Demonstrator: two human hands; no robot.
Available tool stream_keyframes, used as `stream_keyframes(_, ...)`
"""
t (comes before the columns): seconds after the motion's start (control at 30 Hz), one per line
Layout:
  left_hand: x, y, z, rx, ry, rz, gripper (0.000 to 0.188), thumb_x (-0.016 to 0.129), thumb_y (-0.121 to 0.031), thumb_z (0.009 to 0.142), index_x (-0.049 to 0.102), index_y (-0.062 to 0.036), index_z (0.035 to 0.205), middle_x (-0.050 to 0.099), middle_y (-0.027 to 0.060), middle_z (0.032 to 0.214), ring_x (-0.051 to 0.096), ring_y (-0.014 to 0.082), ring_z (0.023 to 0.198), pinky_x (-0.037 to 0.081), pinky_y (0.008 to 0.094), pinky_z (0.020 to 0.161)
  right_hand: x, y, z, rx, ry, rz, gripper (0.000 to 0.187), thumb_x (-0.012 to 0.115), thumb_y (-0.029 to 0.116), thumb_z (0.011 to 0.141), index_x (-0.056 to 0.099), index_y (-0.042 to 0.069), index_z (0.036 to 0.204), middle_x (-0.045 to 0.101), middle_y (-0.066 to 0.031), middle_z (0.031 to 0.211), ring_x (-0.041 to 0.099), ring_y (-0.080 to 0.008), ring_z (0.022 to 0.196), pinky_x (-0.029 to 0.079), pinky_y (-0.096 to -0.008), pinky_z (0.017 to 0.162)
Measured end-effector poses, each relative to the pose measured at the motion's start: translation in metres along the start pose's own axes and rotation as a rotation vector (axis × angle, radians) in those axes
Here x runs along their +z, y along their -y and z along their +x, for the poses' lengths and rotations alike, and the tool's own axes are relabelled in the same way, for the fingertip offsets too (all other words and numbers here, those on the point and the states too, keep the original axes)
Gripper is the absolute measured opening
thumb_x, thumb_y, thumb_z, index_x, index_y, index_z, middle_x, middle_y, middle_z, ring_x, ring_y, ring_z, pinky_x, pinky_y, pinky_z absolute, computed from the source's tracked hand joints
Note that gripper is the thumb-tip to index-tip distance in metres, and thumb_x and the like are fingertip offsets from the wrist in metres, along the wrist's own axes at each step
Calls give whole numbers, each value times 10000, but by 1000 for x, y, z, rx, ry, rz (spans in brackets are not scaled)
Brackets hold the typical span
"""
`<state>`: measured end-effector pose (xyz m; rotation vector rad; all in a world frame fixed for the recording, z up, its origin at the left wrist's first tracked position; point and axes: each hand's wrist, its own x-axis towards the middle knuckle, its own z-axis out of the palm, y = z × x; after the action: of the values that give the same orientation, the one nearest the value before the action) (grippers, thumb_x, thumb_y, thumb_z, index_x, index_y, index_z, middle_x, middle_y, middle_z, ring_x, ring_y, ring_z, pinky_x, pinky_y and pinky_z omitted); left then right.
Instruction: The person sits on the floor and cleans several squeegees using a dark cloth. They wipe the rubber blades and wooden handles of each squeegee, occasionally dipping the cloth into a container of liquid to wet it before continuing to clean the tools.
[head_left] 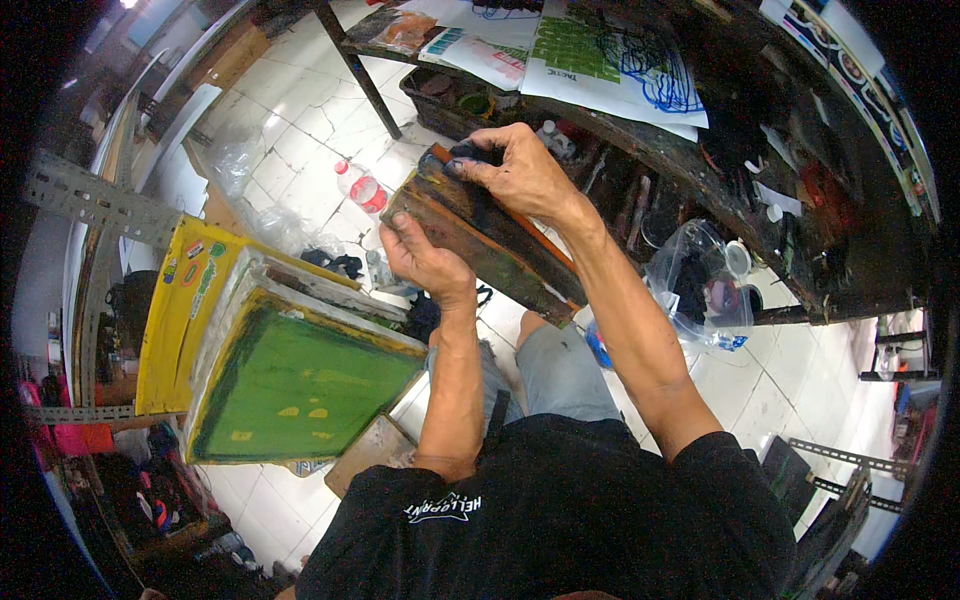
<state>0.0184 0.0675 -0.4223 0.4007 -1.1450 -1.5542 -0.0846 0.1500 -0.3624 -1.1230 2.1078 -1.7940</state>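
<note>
Tilted in front of me, seen steeply from above, is a stained screen-printing frame (455,232) with dark mesh and an orange-brown edge. My left hand (428,262) closes on its left edge, thumb on the near side and the other fingers mostly hidden behind. At the upper edge, my right hand (520,172) is closed on a dark, ink-stained rag (474,155) pressed against the frame. The rag is bunched between thumb and fingers, so only part of it shows.
Left, several screen frames lean together, the front one with green mesh (310,385). A red-labelled plastic bottle (360,187) stands on the tiled floor beyond my left hand. Printed sheets (610,65) lie on the dark workbench (735,190). A clear plastic bag (690,285) sits right of my forearm.
</note>
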Motion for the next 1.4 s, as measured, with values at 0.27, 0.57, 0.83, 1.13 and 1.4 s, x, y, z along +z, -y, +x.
stream_keyframes(0.27, -1, -1, 5, -158, -155, -114, 405, 474, -336, 984, 514, 55, 1083, 589, 155, 1027, 577, 220, 908, 484, 352, 819, -17, -14, -44, 249, 81, -133, 196, 722, 113, 780, 702, -47, 891, 664, -62, 693, 533, -80, 637, 458, -286, 601)
stream_keyframes(0.57, -16, 16, 16, -215, -216, -100, 445, 479, -340, 977, 541, 80, 1109, 593, 168, 1060, 586, 245, 935, 490, 363, 828, -47, -30, -103, 317, 100, -275, 162, 697, 87, 787, 657, -64, 830, 601, -95, 647, 483, -114, 615, 415, -328, 584)
stream_keyframes(0.83, -31, 32, 28, -260, -266, -105, 456, 474, -338, 969, 559, 85, 1115, 592, 176, 1069, 591, 266, 946, 500, 399, 815, -75, -34, -143, 317, 119, -291, 170, 694, 44, 753, 637, -79, 855, 606, -145, 764, 551, -189, 704, 430, -338, 660)
stream_keyframes(1.13, -39, 49, 34, -359, -308, -163, 435, 423, -300, 988, 548, 76, 1167, 561, 197, 1161, 580, 313, 1019, 497, 459, 867, -104, -27, -173, 397, 95, -363, 184, 691, 64, 742, 648, -64, 867, 620, -168, 773, 598, -240, 736, 450, -361, 685)
stream_keyframes(1.4, -49, 34, 69, -495, -286, -510, 734, 20, -512, 965, 406, -49, 1385, 417, 244, 1392, 428, 433, 1257, 360, 592, 1040, -132, -64, -213, 503, -339, -231, 204, 657, 68, 804, 670, -46, 973, 686, -109, 844, 619, -182, 720, 487, -301, 692)
